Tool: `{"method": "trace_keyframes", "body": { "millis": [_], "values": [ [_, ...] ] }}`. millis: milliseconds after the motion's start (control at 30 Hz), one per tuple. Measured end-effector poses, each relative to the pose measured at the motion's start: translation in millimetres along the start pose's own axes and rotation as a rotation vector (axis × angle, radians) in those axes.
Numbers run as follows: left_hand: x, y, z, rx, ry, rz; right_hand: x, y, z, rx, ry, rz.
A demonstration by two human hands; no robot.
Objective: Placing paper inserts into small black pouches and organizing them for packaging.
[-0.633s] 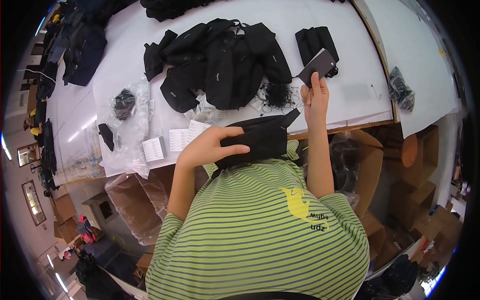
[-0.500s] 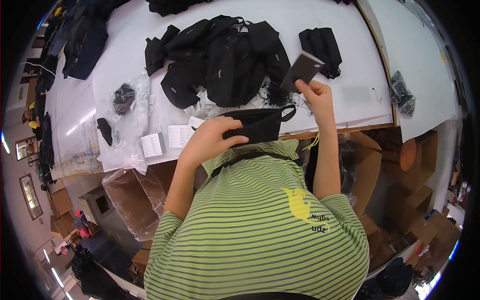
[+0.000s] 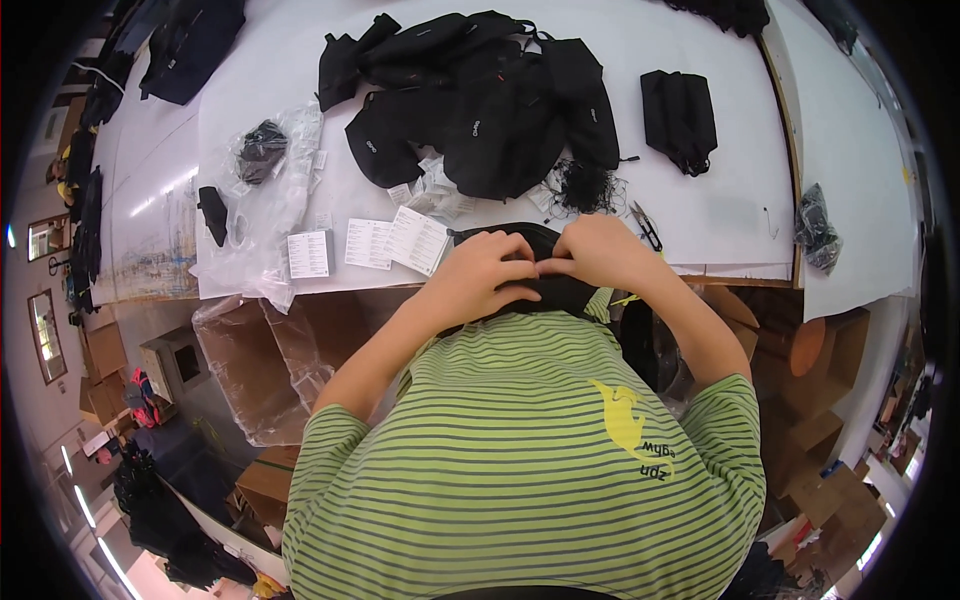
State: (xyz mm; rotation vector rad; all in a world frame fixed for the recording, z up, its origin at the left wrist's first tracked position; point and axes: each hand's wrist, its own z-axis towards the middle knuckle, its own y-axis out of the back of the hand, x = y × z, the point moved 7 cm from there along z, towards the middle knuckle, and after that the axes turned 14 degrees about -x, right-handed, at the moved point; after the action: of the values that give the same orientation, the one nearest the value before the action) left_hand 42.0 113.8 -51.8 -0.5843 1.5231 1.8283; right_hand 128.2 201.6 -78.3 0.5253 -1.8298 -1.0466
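Observation:
A small black fabric pouch (image 3: 568, 290) lies against my body at the table's front edge. My left hand (image 3: 482, 272) grips its left side with bent fingers. My right hand (image 3: 603, 250) is closed at the pouch's upper edge, thumb and fingers pinched close to the left fingertips. No dark card shows now; whether it is inside the pouch or behind the hands is hidden. Beyond the hands lies a heap of black pouches (image 3: 510, 130). White printed leaflets (image 3: 418, 240) rest left of my left hand, and small snips (image 3: 647, 226) lie right of my right hand.
A tangle of black cords (image 3: 586, 186) sits before the heap. Clear plastic bags (image 3: 240, 250) lie at left, and more folded black pouches (image 3: 680, 118) at right. A wrapped black item (image 3: 818, 228) lies on the right-hand table. Cardboard boxes (image 3: 255, 370) stand below the edge.
My right hand has come down and left from above the table to the pouch. The dark card it held is out of sight. The snips have come into view.

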Motion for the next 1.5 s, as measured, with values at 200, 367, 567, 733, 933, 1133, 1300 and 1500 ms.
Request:
{"method": "trace_keyframes", "body": {
  "millis": [200,367,567,733,933,1133,1300,1500],
  "values": [
    [66,-13,1,0.074,0.511,-0.652,4,10,-5,0.058,0.029,0.280],
    [210,22,-15,-0.679,0.706,-0.447,2,13,-13,-0.003,0.033,0.281],
    [246,19,-38,-0.568,0.593,0.407,2,15,-20,-0.050,0.036,0.308],
    [234,43,-33,-0.754,0.720,0.011,0,26,-25,-0.061,-0.040,0.209],
    [133,83,-21,-0.923,0.596,-0.116,5,33,-13,-0.229,0.068,-0.009],
    [26,59,5,-0.463,0.065,0.372,27,35,-4,-0.369,0.222,-0.098],
    [82,78,-36,-0.906,0.497,-0.122,39,50,-8,-0.459,0.231,-0.077],
    [53,21,-31,-0.692,0.588,-1.557,63,61,-13,-0.670,0.176,0.335]
  ]
}}
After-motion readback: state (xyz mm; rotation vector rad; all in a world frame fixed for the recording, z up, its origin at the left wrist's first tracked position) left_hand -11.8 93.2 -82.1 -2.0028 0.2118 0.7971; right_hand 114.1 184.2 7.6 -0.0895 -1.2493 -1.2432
